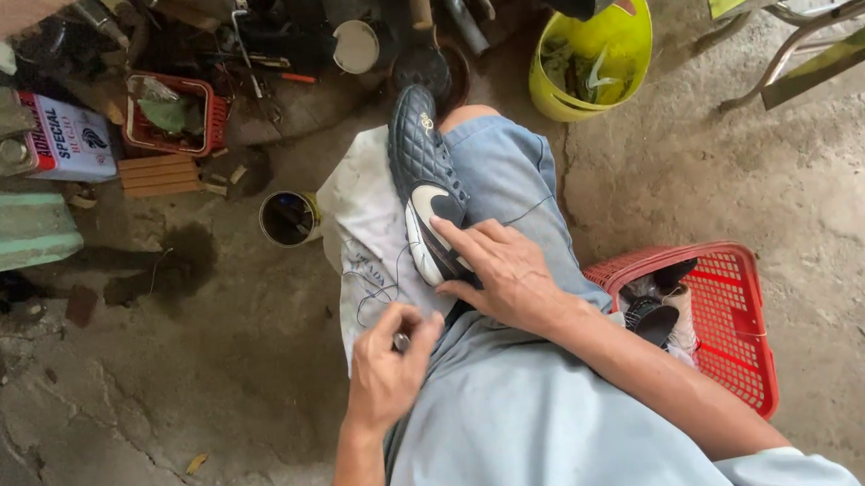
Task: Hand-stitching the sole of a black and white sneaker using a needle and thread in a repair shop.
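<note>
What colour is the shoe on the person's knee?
The shoe is dark navy-black, quilted, with a white sole edge; the head view shows it.

We record: cracked, stained concrete floor [213, 383]; red plastic basket [743, 325] at right; yellow bucket [629, 40] above; metal chair frame [797, 37] top right; tool clutter [274, 44] top left; even daylight.

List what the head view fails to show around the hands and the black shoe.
- Black quilted shoe: heel end hidden under the right hand.
- Small item pinched in the left hand: covered by its fingers.
- Red plastic basket: contents partly hidden behind the right forearm.
</note>
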